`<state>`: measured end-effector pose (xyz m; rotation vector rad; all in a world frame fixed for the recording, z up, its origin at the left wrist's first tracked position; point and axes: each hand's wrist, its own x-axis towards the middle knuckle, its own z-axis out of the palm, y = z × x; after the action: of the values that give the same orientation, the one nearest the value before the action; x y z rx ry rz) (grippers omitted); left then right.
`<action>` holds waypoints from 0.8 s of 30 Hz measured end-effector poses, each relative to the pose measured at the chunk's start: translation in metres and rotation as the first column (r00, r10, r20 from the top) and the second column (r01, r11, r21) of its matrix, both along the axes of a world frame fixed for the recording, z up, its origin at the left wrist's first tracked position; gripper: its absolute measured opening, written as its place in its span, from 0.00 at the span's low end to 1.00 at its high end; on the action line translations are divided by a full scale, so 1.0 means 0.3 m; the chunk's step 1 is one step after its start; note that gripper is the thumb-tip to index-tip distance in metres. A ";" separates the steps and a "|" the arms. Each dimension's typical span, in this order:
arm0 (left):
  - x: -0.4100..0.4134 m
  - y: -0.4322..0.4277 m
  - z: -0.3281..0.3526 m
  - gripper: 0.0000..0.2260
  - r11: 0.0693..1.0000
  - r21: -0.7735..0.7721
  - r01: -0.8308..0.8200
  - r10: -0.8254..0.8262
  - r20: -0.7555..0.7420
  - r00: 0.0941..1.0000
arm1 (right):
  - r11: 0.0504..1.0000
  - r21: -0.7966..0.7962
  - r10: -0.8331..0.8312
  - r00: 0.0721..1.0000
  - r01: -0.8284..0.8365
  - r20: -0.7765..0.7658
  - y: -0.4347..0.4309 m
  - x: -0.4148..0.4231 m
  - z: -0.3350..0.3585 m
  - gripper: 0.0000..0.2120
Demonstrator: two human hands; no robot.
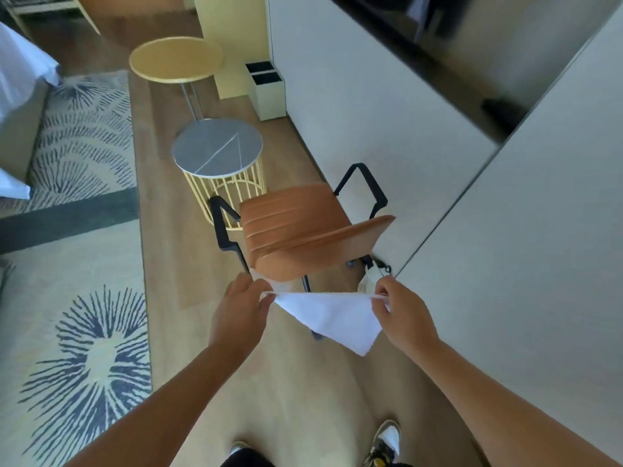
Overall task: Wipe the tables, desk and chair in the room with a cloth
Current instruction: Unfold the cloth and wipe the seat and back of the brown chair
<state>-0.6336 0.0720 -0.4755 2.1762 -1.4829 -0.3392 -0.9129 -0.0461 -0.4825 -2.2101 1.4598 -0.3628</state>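
Observation:
A white cloth hangs stretched between both hands, above the wooden floor. My left hand pinches its left corner and my right hand pinches its right corner. Just beyond the cloth stands a brown chair with black armrests, its back toward me. Past the chair is a small round grey-topped table on a yellow wire base. Farther off is a round yellow table on thin metal legs. A pale desk surface runs along my right side.
A white bin with dark liners stands against the wall beyond the tables. A patterned rug covers the floor on the left, with a bed corner at the far left. My shoes show at the bottom edge.

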 end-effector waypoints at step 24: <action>0.982 0.014 0.629 0.10 0.916 -0.312 -0.253 0.186 -0.230 0.955 | 0.994 0.068 0.016 0.731 -0.085 0.682 -0.075 1.314 0.687 0.02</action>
<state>-0.3390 0.0764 -0.2867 1.9443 -1.0834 -0.1955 -0.5187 -0.0685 -0.2764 -1.7354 0.9710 -0.9521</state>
